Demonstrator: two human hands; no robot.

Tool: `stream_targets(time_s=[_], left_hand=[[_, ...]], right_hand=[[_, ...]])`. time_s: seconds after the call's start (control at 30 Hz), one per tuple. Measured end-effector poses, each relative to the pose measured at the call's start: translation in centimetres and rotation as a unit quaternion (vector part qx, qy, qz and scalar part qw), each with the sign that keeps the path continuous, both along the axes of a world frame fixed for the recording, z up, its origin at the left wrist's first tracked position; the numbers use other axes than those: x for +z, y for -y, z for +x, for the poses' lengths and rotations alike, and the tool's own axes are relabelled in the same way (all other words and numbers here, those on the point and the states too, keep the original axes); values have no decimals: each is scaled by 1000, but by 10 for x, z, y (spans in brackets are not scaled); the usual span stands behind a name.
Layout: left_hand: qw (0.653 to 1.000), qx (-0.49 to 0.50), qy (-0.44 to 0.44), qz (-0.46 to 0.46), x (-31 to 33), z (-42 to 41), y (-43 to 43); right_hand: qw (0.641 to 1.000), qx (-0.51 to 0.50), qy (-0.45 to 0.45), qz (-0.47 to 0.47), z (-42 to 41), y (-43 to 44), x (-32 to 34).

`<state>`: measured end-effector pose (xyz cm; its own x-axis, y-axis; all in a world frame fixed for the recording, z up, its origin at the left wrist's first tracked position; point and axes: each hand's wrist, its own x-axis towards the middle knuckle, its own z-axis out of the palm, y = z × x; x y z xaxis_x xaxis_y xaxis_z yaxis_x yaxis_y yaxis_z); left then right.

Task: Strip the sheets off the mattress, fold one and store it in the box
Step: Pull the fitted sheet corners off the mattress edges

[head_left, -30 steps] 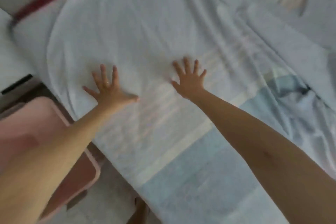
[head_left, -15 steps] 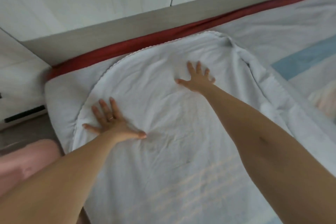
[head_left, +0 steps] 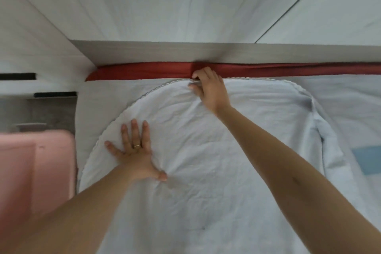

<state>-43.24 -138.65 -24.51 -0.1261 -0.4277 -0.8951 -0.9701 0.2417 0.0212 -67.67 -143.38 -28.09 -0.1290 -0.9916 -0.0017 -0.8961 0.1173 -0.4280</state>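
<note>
A pale white sheet with a scalloped, rounded edge lies spread over the mattress. My left hand presses flat on it near its left edge, fingers spread, a ring on one finger. My right hand reaches to the sheet's far edge by the headboard, fingers curled over the trim and pinching it. A red sheet shows as a strip along the head of the mattress. The pink box stands on the floor at the left of the bed.
A grey headboard ledge and white wall panels rise behind the bed. A white bedside unit with dark slots is at the far left. More bedding with a blue patch lies at the right.
My view has swung up toward the headboard. My right hand slid forward from lying flat on the sheet to its far edge and closed on the trim. My left hand stayed flat.
</note>
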Motion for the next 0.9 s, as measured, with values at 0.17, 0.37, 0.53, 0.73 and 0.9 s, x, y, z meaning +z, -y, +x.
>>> stream_targets(time_s=[0.17,0.37,0.53,0.73,0.9], left_hand=[[1000,-7,-4,-4,0,1,-1],[1000,-9,-4,-6,1,1,-2],[1000,-6,-14,-5,1,1,-2],[1000,-9,-14,-10,0,1,-4],[999,-2,-33,-33,-1,1,-6]], right_hand=[[998,-30,53,8,-8,8,-1],[994,39,49,88,-20,16,18],[992,54,17,109,-28,22,32],[993,-54,-102,17,4,11,2],[990,-86,-32,-111,58,-60,-6]])
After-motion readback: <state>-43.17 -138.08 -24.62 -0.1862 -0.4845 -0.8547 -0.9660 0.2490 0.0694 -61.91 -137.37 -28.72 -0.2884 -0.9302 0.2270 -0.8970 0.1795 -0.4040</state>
